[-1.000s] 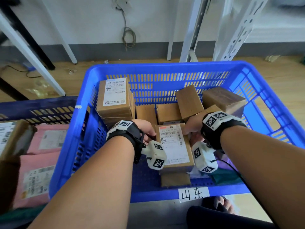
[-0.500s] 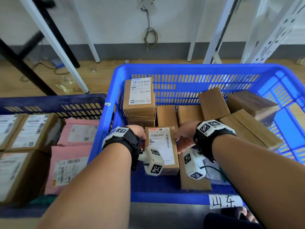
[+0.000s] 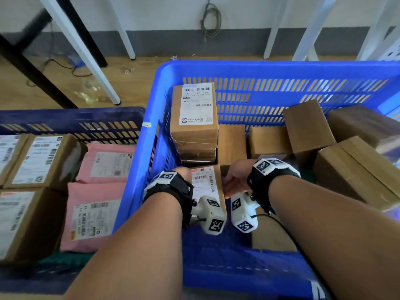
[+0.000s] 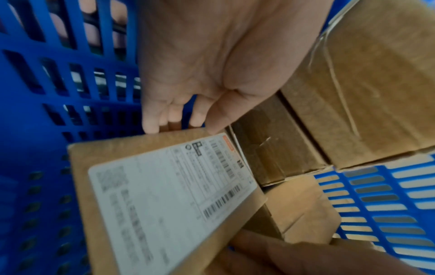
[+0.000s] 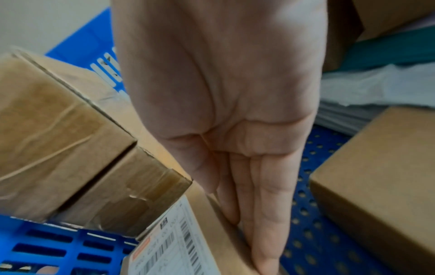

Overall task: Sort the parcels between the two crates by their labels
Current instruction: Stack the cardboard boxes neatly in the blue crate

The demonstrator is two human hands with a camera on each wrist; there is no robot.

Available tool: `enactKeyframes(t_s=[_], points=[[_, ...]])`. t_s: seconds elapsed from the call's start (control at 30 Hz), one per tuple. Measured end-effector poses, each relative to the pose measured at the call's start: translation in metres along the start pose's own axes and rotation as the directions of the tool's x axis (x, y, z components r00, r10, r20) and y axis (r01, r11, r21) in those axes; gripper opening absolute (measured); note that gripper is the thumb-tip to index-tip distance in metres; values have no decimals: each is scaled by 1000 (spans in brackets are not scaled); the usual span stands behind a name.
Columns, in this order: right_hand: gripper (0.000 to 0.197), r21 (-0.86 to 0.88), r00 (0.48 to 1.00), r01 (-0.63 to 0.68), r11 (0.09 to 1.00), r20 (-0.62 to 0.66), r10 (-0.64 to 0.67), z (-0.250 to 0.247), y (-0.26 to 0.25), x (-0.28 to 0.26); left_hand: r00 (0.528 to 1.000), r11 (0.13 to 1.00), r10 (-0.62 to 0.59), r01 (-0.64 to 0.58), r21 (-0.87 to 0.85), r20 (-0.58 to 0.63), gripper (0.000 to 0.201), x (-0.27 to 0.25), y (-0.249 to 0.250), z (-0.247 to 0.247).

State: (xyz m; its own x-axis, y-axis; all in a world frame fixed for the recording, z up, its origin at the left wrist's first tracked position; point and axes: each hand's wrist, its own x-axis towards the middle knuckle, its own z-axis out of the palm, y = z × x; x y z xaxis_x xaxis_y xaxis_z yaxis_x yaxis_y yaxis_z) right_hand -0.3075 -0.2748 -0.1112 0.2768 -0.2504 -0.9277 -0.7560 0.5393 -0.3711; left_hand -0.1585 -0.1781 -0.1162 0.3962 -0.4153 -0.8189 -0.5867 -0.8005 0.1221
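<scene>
1. Both hands hold one small brown cardboard parcel with a white printed label (image 3: pixel 205 185) between them: the left hand (image 3: pixel 183 175) has its thumb on the labelled top and its fingers down the parcel's left side, while the right hand (image 3: pixel 236 180) presses straight fingers (image 5: pixel 266 223) flat against the right side. Neither hand is closed into a fist; the grip is a two-sided squeeze.
2. That parcel sits low inside the bright blue slotted plastic crate (image 3: pixel 270 70), near its left wall and toward the near edge, label facing up, just in front of a stack of taped brown boxes topped by a white label (image 3: pixel 194 118).
3. Unsorted work seems to remain in this crate: several plain brown cartons (image 3: pixel 307 126) lie toward the right wall and far edge, some tilted, most showing no label.
4. To the left stands a dark blue slotted crate (image 3: pixel 71 114), already holding labelled brown boxes (image 3: pixel 36 161) and pink plastic mailer bags with labels (image 3: pixel 108 163), packed side by side.
5. Judging by this, sorting is well under way but not finished; the held parcel probably still needs its label read and a crate chosen. The print is too blurred to tell which.
</scene>
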Motion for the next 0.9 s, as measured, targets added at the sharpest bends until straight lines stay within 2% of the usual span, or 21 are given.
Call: enactKeyframes(t_s=[0.1, 0.13, 0.27, 0.47, 0.6, 0.7, 0.8, 0.9], points=[[28, 21, 1000, -20, 1000, 13, 20, 8, 1, 14, 999, 997, -29, 32, 73, -47, 35, 2, 4, -2], [26, 21, 1000, -26, 999, 15, 25, 11, 0, 17, 998, 994, 18, -12, 107, -58, 36, 5, 5, -1], [23, 71, 999, -39, 997, 38, 36, 16, -3, 21, 994, 971, 57, -33, 236, -95, 36, 2, 5, 2], [25, 117, 998, 16, 993, 59, -23, 23, -8, 20, 991, 964, 85, -54, 259, -108, 34, -4, 10, -11], [26, 150, 998, 23, 988, 51, -31, 21, -7, 16, 993, 949, 50, -14, 314, -105, 36, -7, 13, -11], [22, 90, 998, 37, 995, 50, -42, 18, -7, 14, 996, 941, 42, -14, 338, -76, 38, -9, 16, -12], [23, 49, 997, 83, 995, -14, -82, 13, -10, 9, 997, 942, 40, -17, 335, -62, 38, -12, 19, -16], [35, -9, 987, 142, 990, -76, -142, 1, -13, 2, 997, 939, 63, -43, 341, -49, 36, -15, 20, -19]])
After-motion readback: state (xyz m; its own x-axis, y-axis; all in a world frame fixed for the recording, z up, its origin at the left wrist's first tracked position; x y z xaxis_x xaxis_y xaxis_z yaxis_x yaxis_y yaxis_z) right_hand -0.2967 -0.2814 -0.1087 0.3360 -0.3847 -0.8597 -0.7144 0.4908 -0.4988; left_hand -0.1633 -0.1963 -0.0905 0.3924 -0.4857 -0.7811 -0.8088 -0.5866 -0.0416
